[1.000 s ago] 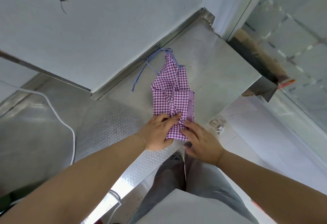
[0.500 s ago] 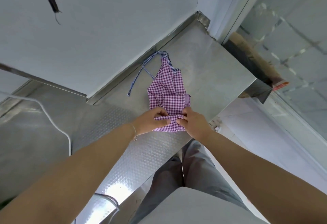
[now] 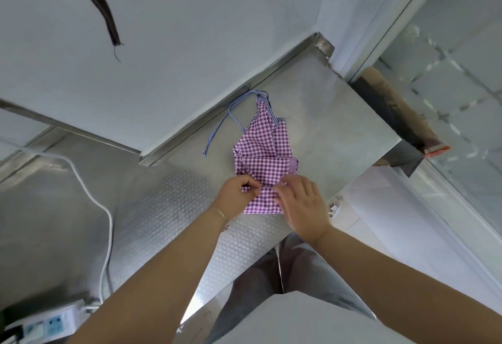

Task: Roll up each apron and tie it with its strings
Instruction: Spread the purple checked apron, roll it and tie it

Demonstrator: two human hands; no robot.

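Both bare forearms extended, left hand [image 3: 239, 192] with fingers curled, pinching; right hand [image 3: 300, 202] flat, fingers straight.

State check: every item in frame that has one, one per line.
apron: folded narrow, near end partly rolled, untied
neck strap: loose on the counter
left hand: pinching the rolled edge
right hand: fingers resting on the roll
power strip: white cable plugged in

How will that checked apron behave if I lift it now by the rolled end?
The apron looks like thin cloth, so it would likely droop. The roll under the left hand and right hand is untied and may unwind. The striped strap would probably dangle.
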